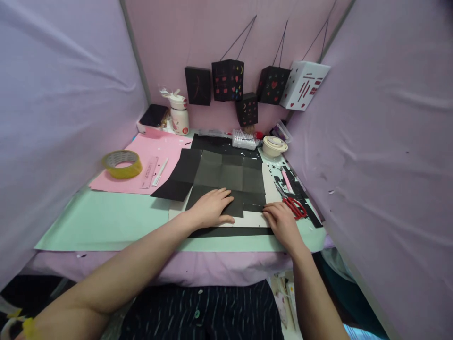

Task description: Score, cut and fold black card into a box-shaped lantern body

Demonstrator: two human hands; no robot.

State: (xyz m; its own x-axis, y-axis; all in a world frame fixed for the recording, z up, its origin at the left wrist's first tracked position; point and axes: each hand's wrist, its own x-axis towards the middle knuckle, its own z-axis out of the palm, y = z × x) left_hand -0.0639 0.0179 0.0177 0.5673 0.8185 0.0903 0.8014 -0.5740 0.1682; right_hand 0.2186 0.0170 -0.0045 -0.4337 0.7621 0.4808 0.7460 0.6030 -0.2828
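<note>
Left hand (211, 208) flat, fingers spread on creased black paper (226, 177); right hand (281, 222) fingers press its 4 o'clock edge, gripping nothing. Red scissors (294, 207) just beside; green desk (106, 222) open toward 9 o'clock.

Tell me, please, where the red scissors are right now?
In the head view, the scissors lie on the table's right side, just beyond the right hand.

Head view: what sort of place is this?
Likely a small craft booth with cloth walls: paper lanterns hang at the back, and black paper, red scissors and a tape roll lie on the table.
</note>
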